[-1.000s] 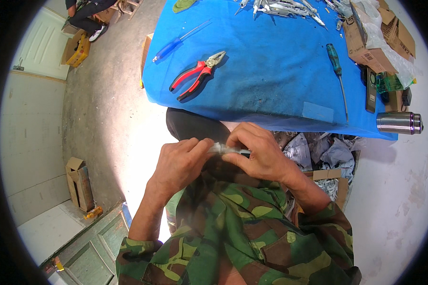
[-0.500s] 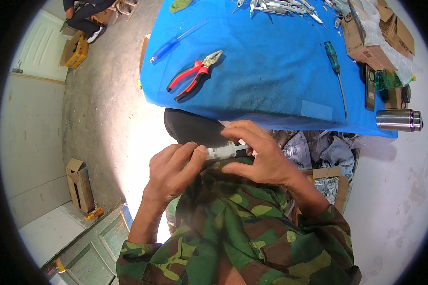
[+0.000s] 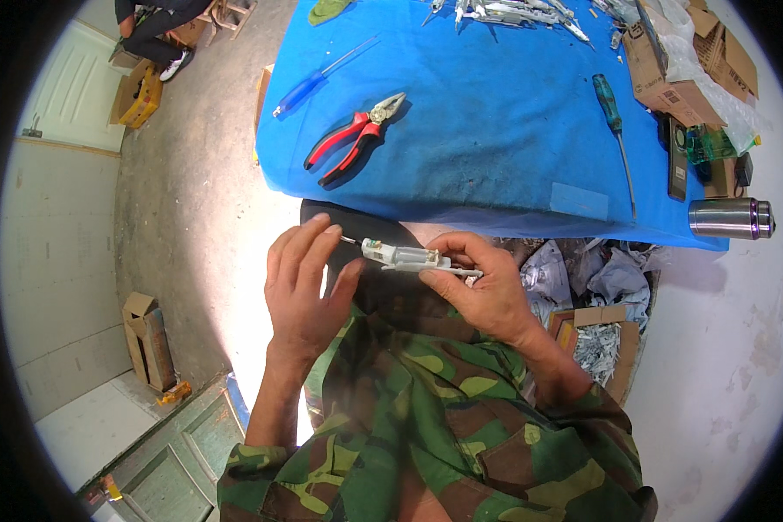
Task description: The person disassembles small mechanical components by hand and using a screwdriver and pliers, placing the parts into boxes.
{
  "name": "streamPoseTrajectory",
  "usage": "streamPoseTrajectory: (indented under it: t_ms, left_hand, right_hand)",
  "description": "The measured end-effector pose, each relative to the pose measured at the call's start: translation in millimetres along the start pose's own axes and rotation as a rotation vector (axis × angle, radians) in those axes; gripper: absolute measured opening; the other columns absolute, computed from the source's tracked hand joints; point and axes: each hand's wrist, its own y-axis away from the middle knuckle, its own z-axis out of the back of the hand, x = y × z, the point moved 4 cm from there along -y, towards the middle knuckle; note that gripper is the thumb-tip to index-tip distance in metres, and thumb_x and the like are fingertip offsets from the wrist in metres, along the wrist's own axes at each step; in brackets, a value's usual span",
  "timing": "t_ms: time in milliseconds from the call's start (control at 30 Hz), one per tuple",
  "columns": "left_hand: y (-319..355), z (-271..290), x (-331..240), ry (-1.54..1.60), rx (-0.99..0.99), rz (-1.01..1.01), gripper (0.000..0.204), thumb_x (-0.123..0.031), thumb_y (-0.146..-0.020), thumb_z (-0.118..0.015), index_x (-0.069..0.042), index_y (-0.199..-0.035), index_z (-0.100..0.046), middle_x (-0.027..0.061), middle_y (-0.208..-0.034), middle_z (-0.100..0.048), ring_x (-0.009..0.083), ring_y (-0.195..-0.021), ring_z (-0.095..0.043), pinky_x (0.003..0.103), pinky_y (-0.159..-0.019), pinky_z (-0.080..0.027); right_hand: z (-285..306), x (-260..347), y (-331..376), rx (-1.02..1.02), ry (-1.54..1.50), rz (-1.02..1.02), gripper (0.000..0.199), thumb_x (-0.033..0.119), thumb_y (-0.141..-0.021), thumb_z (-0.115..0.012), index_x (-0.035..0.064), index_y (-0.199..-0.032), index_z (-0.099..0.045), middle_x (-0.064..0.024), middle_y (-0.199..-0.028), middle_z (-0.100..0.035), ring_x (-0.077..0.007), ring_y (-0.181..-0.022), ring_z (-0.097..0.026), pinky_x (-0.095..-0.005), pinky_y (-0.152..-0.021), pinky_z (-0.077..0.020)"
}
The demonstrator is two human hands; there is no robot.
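Observation:
My right hand (image 3: 487,285) grips one end of a narrow white plastic mechanism (image 3: 400,254) between thumb and fingers, above my lap. The mechanism has a pale cylinder set in its frame, small coppery bits, and a thin metal shaft (image 3: 350,239) sticking out of its left end. My left hand (image 3: 306,271) is open beside that shaft, thumb apart from the fingers. Its fingertips are close to the shaft's tip; whether they touch it I cannot tell. Part of the mechanism's right end is hidden by my right fingers.
On the blue-covered table (image 3: 487,139) lie red-handled pliers (image 3: 357,139), a blue screwdriver (image 3: 309,87), a green screwdriver (image 3: 613,117) and a heap of white parts (image 3: 518,13). A steel flask (image 3: 729,219) lies at the right edge. Below stands a carton of scraps (image 3: 596,344). Another person (image 3: 157,26) sits far left.
My left hand has let go of the mechanism's left end and opened, moving slightly left. The mechanism now shows its side and shaft, still in my right hand, which has closed further around it.

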Motion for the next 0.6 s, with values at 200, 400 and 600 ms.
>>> streamPoseTrajectory:
  t_ms: [200, 400, 600]
  left_hand:
    - [9, -3, -16, 0.147, -0.018, 0.137, 0.041, -0.006, -0.08, -0.088, -0.002, -0.117, -0.07, 0.0164, -0.125, -0.07, 0.031, -0.109, -0.067, 0.04, -0.088, -0.056]
    - [2, -6, -39, 0.086, -0.045, -0.029, 0.045, -0.004, -0.072, -0.089, -0.007, -0.113, -0.072, 0.0093, -0.107, -0.069, 0.0292, -0.091, -0.067, 0.039, -0.074, -0.056]
    - [3, -13, -44, 0.098, -0.041, -0.043, 0.035, 0.003, -0.076, -0.087, -0.005, -0.106, -0.072, 0.0096, -0.096, -0.069, 0.0257, -0.079, -0.064, 0.036, -0.065, -0.051]
  right_hand:
    - [-3, 2, 1, -0.015, -0.013, -0.044, 0.031, 0.009, -0.093, -0.079, 0.0028, -0.121, -0.067, -0.011, -0.105, -0.078, -0.0158, -0.097, -0.074, -0.0306, -0.083, -0.058]
    - [-5, 2, 0, -0.027, -0.042, -0.036, 0.03, 0.008, -0.092, -0.079, 0.0011, -0.119, -0.068, -0.01, -0.104, -0.078, -0.0167, -0.098, -0.075, -0.0308, -0.085, -0.0583]
    - [-10, 0, 0, -0.066, -0.115, 0.001, 0.03, 0.007, -0.092, -0.079, 0.0012, -0.12, -0.068, -0.0108, -0.104, -0.078, -0.018, -0.102, -0.075, -0.0315, -0.085, -0.0584]
